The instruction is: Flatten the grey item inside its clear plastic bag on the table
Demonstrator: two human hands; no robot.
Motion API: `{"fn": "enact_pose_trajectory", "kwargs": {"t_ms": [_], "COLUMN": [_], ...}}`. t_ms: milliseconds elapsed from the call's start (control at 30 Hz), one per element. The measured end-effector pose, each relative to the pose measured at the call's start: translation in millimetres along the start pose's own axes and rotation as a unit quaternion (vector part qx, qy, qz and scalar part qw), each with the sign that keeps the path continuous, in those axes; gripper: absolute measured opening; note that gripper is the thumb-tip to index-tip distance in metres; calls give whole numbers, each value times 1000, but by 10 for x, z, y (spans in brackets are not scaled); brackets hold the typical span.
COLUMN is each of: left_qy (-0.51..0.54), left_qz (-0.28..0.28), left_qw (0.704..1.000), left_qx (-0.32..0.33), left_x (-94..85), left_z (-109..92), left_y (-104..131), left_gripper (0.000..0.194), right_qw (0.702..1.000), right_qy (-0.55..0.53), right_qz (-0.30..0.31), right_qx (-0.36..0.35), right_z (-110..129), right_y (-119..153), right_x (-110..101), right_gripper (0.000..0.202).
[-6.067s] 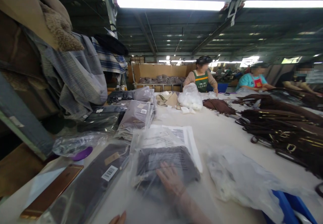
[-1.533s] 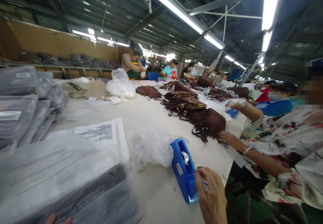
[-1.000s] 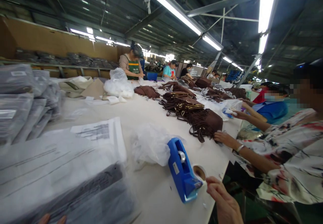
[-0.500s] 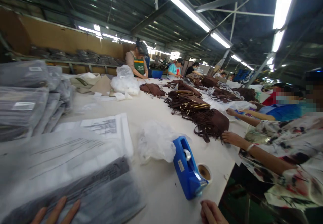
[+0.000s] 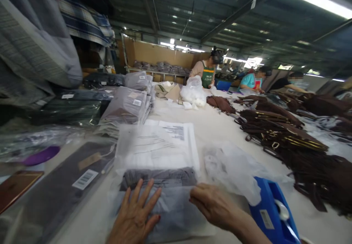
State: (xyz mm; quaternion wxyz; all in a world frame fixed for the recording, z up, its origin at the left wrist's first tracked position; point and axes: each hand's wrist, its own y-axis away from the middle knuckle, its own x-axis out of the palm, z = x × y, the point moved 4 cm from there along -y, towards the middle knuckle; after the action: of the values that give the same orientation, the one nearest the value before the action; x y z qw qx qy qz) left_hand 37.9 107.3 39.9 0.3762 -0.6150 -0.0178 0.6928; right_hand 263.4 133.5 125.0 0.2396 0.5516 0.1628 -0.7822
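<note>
Both hands rest on a clear bag (image 5: pixel 165 200) holding a folded dark garment, at the near edge of the counter (image 5: pixel 220 126). Left hand (image 5: pixel 136 214) lies flat on it, fingers spread apart and clamped on nothing. Right hand (image 5: pixel 213 205) presses the bag's right side with its fingers curled together; whether they pinch a strip of tape I cannot tell. To me this looks like the closing step, the bag's flap folded over and held down. A likely next move calls for steady pressure from the left hand while the right seals the flap flat, without creases. Just right of the hands stands a blue tape dispenser (image 5: pixel 271 214), touched by a crumpled plastic sheet (image 5: pixel 233 167). Printed papers (image 5: pixel 165 141) lie just beyond the bag, packed bags (image 5: pixel 126 106) farther left, brown fringed bags (image 5: pixel 288 137) to the right. Other people work at the far end.
</note>
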Motion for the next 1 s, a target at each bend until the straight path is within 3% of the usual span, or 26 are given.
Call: {"fn": "enact_pose_trajectory", "kwargs": {"t_ms": [133, 267, 367, 433, 533, 600, 633, 733, 833, 933, 1000], "left_qy": [16, 24, 27, 31, 45, 55, 57, 43, 42, 65, 74], "left_qz": [-6, -9, 4, 7, 3, 11, 15, 21, 51, 115, 157], "left_qw": [1000, 1000, 999, 999, 999, 998, 998, 998, 998, 991, 984], "left_qx": [-8, -11, -17, -22, -29, -34, -36, -33, -10, -8, -44], "left_x": [-18, -13, 10, 22, 35, 44, 43, 3, -33, 9, 78], "left_z": [6, 7, 7, 11, 16, 10, 3, -6, 59, 268, 463], "left_y": [-24, -39, -29, -15, 5, 9, 7, -8, 13, 124, 242], "left_gripper": [56, 53, 55, 56, 57, 57, 58, 60, 66, 65, 55], "right_qw": [998, 994, 986, 977, 961, 962, 961, 922, 897, 896, 899], "right_qy": [22, 9, 20, 38, 60, 59, 63, 188, 294, 304, 295], "right_qz": [54, 53, 16, -33, -120, -192, -244, -333, -319, -313, -314], "right_qx": [17, 95, 163, 206, 240, 184, 111, -57, -82, -79, -82], "right_z": [-158, -412, -615, -693, -614, -405, -254, 133, 245, 206, 188], "right_y": [-484, -708, -701, -591, -305, -121, -45, 109, 100, 54, 33], "right_x": [235, 419, 367, 285, 277, 404, 492, 841, 1105, 1170, 1176], "right_gripper": [12, 11, 23, 21, 16, 21, 22, 34, 53, 65, 68]}}
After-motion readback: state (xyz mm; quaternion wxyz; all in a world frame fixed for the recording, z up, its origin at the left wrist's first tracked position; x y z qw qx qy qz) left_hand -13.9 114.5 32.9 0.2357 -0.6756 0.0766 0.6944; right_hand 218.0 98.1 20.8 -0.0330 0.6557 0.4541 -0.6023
